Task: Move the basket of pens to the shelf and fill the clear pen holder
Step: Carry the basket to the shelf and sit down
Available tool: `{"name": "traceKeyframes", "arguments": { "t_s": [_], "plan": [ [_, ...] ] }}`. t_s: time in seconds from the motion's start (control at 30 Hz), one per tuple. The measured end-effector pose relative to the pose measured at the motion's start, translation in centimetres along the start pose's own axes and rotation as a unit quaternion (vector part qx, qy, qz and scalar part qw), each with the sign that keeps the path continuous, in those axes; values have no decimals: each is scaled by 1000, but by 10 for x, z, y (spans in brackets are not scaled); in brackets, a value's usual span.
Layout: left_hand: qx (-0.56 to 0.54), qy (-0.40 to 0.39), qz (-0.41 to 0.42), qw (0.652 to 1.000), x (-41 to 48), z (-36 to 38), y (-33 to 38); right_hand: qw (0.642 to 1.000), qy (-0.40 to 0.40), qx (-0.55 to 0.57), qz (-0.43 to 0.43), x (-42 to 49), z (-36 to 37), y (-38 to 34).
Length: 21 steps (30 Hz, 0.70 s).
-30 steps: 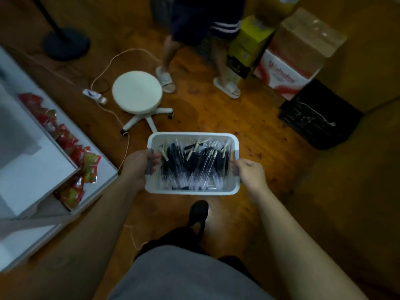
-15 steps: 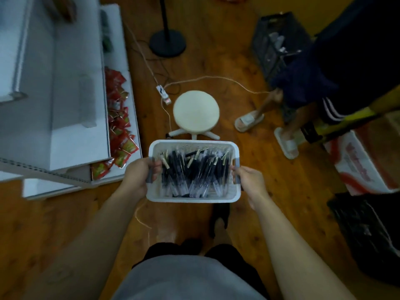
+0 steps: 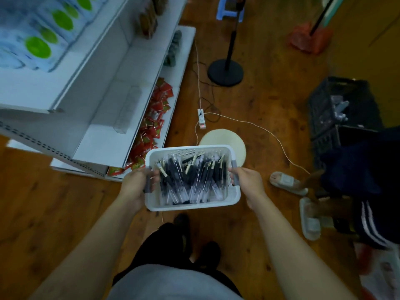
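I carry a white plastic basket (image 3: 190,205) in front of my waist, above the wooden floor. It is full of black and clear pens (image 3: 192,178) lying in a heap. My left hand (image 3: 135,187) grips the grey handle on the basket's left end. My right hand (image 3: 249,184) grips the grey handle on its right end. A white shelf unit (image 3: 104,118) stands to my left. On its middle shelf stands a clear pen holder (image 3: 127,109), which looks empty.
Red snack packets (image 3: 151,124) fill the bottom shelf. A round white stool (image 3: 225,140) stands just beyond the basket. A power strip (image 3: 201,119) with cables and a black stand base (image 3: 225,71) lie ahead. A person in sandals (image 3: 287,184) and black crates (image 3: 339,113) are on the right.
The view has swung left, so the shelf unit now fills the left side and the stool lies behind the basket. Both hands keep their grip on the basket.
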<state>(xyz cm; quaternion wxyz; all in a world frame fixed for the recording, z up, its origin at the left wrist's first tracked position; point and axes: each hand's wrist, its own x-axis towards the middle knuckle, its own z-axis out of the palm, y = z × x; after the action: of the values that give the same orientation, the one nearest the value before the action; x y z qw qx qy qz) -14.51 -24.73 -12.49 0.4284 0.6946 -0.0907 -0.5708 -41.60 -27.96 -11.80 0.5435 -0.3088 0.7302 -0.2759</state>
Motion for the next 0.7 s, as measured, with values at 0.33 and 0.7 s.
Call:
{"name": "traceKeyframes", "arguments": {
  "t_s": [0.33, 0.7],
  "plan": [
    [-140, 100, -49, 984, 144, 8, 52, 984, -81, -160, -13, 135, 95, -120],
    [-159, 171, -37, 972, 232, 10, 142, 970, -112, -212, -37, 230, 186, -232]
  ]
}}
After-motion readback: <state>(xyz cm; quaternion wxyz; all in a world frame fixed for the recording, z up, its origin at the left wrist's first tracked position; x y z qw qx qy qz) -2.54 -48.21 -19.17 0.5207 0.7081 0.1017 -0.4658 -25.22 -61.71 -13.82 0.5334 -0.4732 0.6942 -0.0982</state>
